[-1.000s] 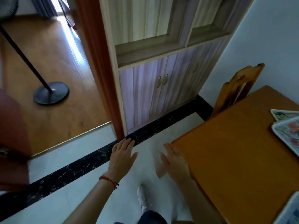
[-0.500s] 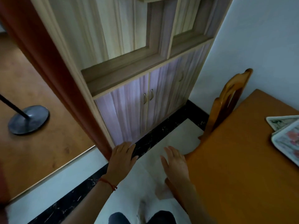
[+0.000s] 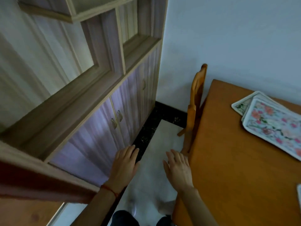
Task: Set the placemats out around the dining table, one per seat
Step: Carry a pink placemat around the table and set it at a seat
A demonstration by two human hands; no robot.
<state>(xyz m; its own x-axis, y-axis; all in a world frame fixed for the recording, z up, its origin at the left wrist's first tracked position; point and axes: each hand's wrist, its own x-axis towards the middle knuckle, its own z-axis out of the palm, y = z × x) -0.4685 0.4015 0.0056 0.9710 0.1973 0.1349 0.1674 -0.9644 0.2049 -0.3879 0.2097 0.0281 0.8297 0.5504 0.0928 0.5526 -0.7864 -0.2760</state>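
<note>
Head view: 2 floral placemats (image 3: pixel 270 121) lie overlapped on the desk (image 3: pixel 228 160); both hands, left hand (image 3: pixel 124 163) and right hand (image 3: pixel 178 168), hover with fingers spread, holding nothing, so distribution looks barely begun.

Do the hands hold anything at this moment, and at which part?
Nothing is held. The left hand and right hand are both open over the floor, beside the table. The placemats lie untouched.

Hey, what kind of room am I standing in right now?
Most likely a home dining room: a wooden dining table with floral placemats on it, a wooden chair pushed in, and a built-in cabinet beside it.
</note>
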